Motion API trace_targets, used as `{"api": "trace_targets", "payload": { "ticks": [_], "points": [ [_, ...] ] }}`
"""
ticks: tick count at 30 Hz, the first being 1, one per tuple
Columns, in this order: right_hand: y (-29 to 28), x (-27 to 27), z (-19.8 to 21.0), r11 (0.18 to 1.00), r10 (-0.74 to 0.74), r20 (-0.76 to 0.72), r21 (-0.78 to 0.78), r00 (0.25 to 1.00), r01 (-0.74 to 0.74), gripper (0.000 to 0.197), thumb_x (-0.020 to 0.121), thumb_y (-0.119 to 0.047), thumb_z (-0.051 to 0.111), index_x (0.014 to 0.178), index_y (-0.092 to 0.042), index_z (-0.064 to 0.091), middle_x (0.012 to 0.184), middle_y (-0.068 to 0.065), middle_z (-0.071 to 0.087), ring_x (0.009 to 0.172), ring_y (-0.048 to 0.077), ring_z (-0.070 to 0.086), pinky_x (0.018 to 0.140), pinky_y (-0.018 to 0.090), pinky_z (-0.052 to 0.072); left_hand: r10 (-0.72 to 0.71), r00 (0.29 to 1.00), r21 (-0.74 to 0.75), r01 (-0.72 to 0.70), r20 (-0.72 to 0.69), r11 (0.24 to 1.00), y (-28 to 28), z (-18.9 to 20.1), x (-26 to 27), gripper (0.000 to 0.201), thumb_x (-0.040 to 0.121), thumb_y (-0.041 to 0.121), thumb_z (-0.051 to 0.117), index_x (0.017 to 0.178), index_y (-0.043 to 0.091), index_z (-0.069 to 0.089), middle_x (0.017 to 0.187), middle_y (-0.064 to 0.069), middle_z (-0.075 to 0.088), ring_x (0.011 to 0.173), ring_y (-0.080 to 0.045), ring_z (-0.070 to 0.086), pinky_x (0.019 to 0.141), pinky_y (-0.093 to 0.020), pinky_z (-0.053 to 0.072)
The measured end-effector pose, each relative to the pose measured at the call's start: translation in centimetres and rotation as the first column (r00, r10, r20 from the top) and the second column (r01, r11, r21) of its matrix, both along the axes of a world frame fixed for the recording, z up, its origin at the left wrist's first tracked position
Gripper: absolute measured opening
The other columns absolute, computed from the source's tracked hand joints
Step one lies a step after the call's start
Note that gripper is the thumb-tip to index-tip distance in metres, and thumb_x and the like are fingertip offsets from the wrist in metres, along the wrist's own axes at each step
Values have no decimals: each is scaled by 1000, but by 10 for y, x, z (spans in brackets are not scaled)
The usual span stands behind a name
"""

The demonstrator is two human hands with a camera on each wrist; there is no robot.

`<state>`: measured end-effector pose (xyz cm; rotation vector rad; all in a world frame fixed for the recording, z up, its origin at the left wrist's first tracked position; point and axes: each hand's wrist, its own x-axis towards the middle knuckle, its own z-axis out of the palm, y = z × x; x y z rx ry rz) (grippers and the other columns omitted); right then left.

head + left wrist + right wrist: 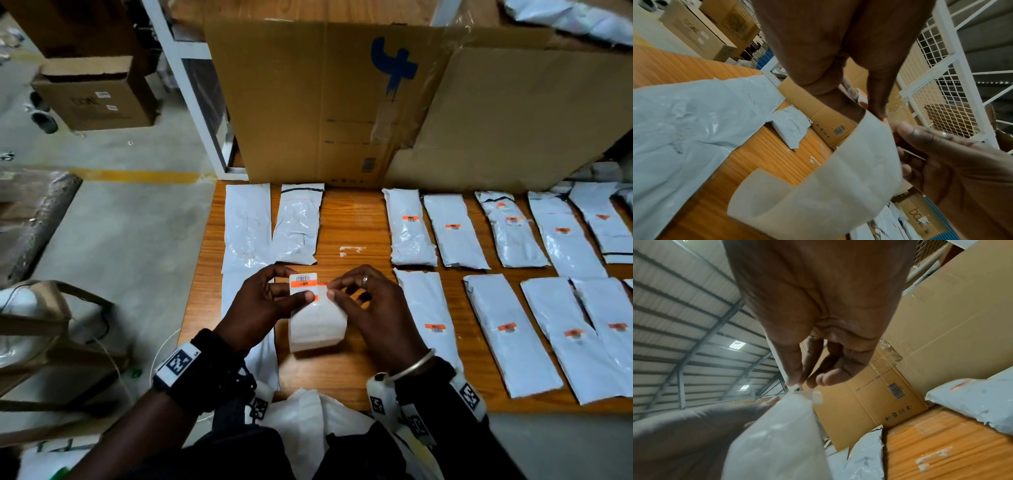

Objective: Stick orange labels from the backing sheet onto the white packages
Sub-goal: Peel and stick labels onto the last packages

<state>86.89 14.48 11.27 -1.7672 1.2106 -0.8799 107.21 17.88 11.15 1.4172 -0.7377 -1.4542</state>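
Above the wooden table, my left hand holds the top of a white backing sheet between thumb and fingers; the sheet's free end curls downward. An orange barcode label sits at the sheet's top. My right hand pinches that label's right edge with thumb and forefinger. In the left wrist view the backing sheet hangs from my left hand, with the right hand beside it. In the right wrist view my right hand pinches above the backing sheet. Two unlabelled white packages lie at the far left.
Several white packages with orange labels lie in two rows across the right of the table. A large flattened cardboard box stands upright along the table's far edge. Another white package lies under my left wrist. The floor and a carton are to the left.
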Motion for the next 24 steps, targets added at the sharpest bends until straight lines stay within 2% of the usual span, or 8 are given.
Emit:
{"api": "trace_targets", "payload": {
  "ticks": [4,7,9,11,14,17,20,24],
  "points": [
    [-1,6,1,938,-195,59,303,979,169,30,80,-36,85,105,-28,69,104,-14,71,90,2,69,76,20,56,38,999,-7,-39,-33,999,-1,1,1,37,79,-5,79,111,-5,60,99,-24,76,91,-34,75,78,-36,63],
    [-6,5,-1,875,-88,152,485,984,3,23,83,-27,83,104,-24,73,100,-4,79,93,11,75,85,29,60,-4,999,-23,3,-32,1000,-1,4,-1,33,79,-6,79,107,0,62,100,-25,76,86,-29,76,70,-30,61],
    [-7,1,0,877,-23,229,472,973,-91,18,88,-18,79,105,-15,77,99,-1,80,94,15,76,87,31,60,-8,1000,-25,8,6,1000,-1,4,-3,35,77,-6,81,105,1,61,96,-23,75,77,-21,74,65,-25,57],
    [-8,-3,0,878,-19,275,464,961,-116,22,90,-15,76,112,-10,77,104,1,80,100,17,76,93,36,59,33,995,-46,-29,95,999,-2,1,-5,39,71,0,87,100,2,61,88,-15,74,73,-16,71,67,-28,57],
    [-11,-5,-1,882,-18,284,456,959,-118,25,92,-15,75,116,-11,76,110,1,78,107,19,74,100,45,56,81,962,-115,-53,259,992,-3,-4,-5,40,66,11,94,87,4,61,80,-11,70,72,-18,67,72,-32,59],
    [-9,-4,-2,889,-28,276,445,961,-102,24,92,-13,74,116,-11,76,110,0,78,107,20,74,101,49,55,57,964,-153,-18,259,988,-3,-3,-9,26,72,6,90,79,2,65,78,-16,73,71,-25,71,68,-29,58],
    [-9,-1,-4,894,-39,220,443,975,-65,19,93,-15,73,112,-15,78,106,-2,79,103,19,75,99,50,56,15,973,-161,23,230,987,-2,-2,-13,14,76,0,84,87,1,76,85,-13,78,78,-24,74,75,-32,60],
    [-12,-1,-3,894,-52,171,447,984,-31,16,94,-16,72,108,-15,80,101,-4,80,97,14,75,94,40,58,-18,977,-148,50,210,988,-3,-1,-11,19,77,2,84,96,4,80,91,-8,80,89,-24,76,85,-32,60]
  ]
}}
